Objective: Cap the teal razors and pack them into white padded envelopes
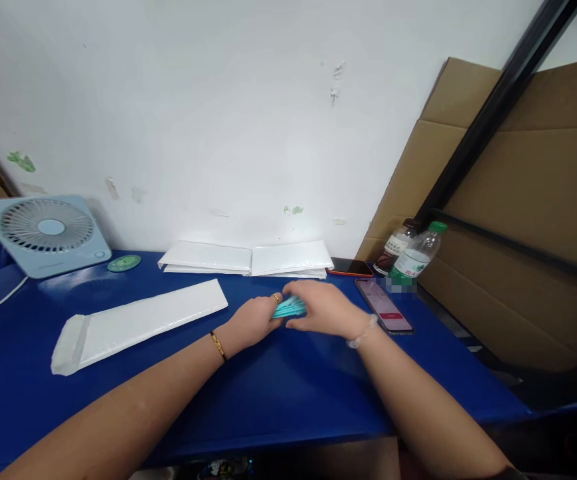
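My left hand [256,320] is closed on the left end of a small turquoise stack [290,307] of thin flat pieces, held just above the blue table. What kind of pieces these are I cannot make out. Around the stack's right end curves my right hand [326,310], thumb and fingers apart; whether it touches the stack is unclear. Left of my hands lies a long white padded mailer [151,323], its flap end toward the left. Behind my hands, two piles of white mailers, the left pile [207,257] and the right pile [292,259], rest against the wall.
A light blue fan [48,233] and a round green disc [124,263] stand at the left. On the right are a phone with a lit screen [384,307], a dark phone [351,268], a brown-drink bottle [393,250] and a green-capped bottle [418,257]. Cardboard [533,267] borders the table [278,400].
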{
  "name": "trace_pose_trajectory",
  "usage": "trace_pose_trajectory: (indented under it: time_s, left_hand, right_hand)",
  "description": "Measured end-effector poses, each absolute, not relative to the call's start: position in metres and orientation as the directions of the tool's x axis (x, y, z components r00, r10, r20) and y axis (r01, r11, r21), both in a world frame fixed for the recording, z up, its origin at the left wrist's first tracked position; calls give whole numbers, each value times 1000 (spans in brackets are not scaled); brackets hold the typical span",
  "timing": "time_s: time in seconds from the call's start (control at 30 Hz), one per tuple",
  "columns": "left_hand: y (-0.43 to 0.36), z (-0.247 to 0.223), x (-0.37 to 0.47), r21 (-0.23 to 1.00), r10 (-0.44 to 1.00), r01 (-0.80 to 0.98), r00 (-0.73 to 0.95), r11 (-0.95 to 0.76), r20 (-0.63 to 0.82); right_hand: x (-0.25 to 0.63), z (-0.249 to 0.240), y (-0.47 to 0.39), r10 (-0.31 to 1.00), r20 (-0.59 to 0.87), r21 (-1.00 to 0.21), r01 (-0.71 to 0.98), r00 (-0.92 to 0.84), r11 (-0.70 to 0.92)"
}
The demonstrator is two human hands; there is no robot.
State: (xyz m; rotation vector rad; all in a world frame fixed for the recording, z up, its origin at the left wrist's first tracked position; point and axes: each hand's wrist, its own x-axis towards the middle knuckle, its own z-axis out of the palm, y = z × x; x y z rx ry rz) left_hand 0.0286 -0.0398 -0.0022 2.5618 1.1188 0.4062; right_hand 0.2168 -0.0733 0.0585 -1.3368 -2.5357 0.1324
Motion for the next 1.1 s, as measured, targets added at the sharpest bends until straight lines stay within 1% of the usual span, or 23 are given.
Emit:
trace_pose_trajectory:
  time_s: [0.07, 0.1, 0.17, 0.23, 0.3, 0.33, 0.43, 0.47, 0.53, 0.6, 0.67, 0.7, 0.73, 0.77, 0.83, 0.87, 0.9, 0.93, 0.97, 1.0, 1.03, 1.07, 1.1]
  left_hand:
    - [-37, 0, 33, 578, 751, 540, 625, -612, 212]
    - [-37, 1, 37, 650, 762, 477, 594, -592, 259]
    - [-39, 1, 45, 756, 789, 367, 531, -542, 309]
    - [-43, 0, 51, 833, 813, 303, 519, -464, 264]
    - [-47, -4, 55, 879, 813, 277, 552, -387, 184]
    - [-49, -6, 55, 893, 806, 263, 569, -365, 162]
    - [-51, -10, 54, 918, 788, 186, 589, -350, 181]
    - [-51, -11, 54, 924, 784, 166, 592, -344, 185]
    - [-50, -11, 53, 935, 789, 133, 583, -330, 196]
    - [-49, -8, 52, 950, 806, 88, 557, -299, 202]
    - [-51, -5, 51, 981, 808, 12, 568, -196, 154]
    - [-52, -2, 50, 993, 786, -24, 610, -113, 104]
    - [-55, 0, 50, 999, 740, -49, 670, -21, 49]
    - [-58, 2, 49, 996, 680, -59, 733, 64, 0]
    - [-64, 8, 50, 987, 567, -19, 820, 157, -75]
    - [-66, 12, 49, 989, 545, 24, 832, 144, -100]
    - [-67, 17, 48, 994, 547, 73, 830, 85, -108]
    - [-65, 24, 45, 991, 555, 130, 826, -13, -101]
    - [-61, 31, 39, 971, 572, 188, 817, -149, -70]
    - [-55, 39, 30, 924, 562, 240, 827, -298, -34]
    - [-45, 46, 18, 847, 538, 306, 843, -435, -28]
    - [-34, 53, 2, 752, 593, 403, 805, -521, -20]
    - [-21, 58, -15, 646, 705, 546, 709, -533, -17]
  right_hand:
    - [223, 77, -75, 809, 370, -420, 694, -457, 585]
    - [222, 85, -75, 798, 445, -481, 643, -405, 595]
    - [214, 93, -77, 772, 527, -510, 595, -354, 621]
    - [201, 94, -77, 770, 515, -494, 603, -378, 626]
    - [189, 87, -76, 785, 462, -513, 598, -413, 616]
    - [185, 83, -75, 795, 444, -550, 575, -413, 606]
    - [183, 71, -73, 823, 483, -693, 445, -299, 567]
    - [184, 68, -72, 817, 512, -707, 410, -266, 577]
    - [187, 66, -72, 784, 550, -677, 395, -288, 621]
    - [190, 66, -71, 769, 537, -672, 375, -348, 639]
    - [193, 66, -71, 797, 502, -760, 269, -336, 592]
    - [193, 65, -71, 817, 473, -814, 192, -329, 548]
    - [193, 62, -71, 832, 427, -863, 117, -356, 492]
    - [192, 59, -72, 833, 361, -903, 65, -419, 424]
    - [188, 52, -74, 796, 215, -959, 33, -566, 282]
    - [185, 48, -76, 778, 163, -974, 25, -606, 224]
    - [183, 45, -77, 780, 144, -983, 4, -609, 185]
    - [183, 42, -77, 801, 154, -986, -37, -578, 163]
    - [183, 40, -77, 835, 184, -983, -96, -518, 157]
    - [185, 39, -75, 869, 218, -974, -162, -443, 161]
    - [188, 38, -73, 897, 246, -960, -219, -367, 174]
    - [192, 37, -69, 917, 270, -945, -261, -293, 195]
    - [196, 35, -64, 930, 289, -934, -282, -228, 221]
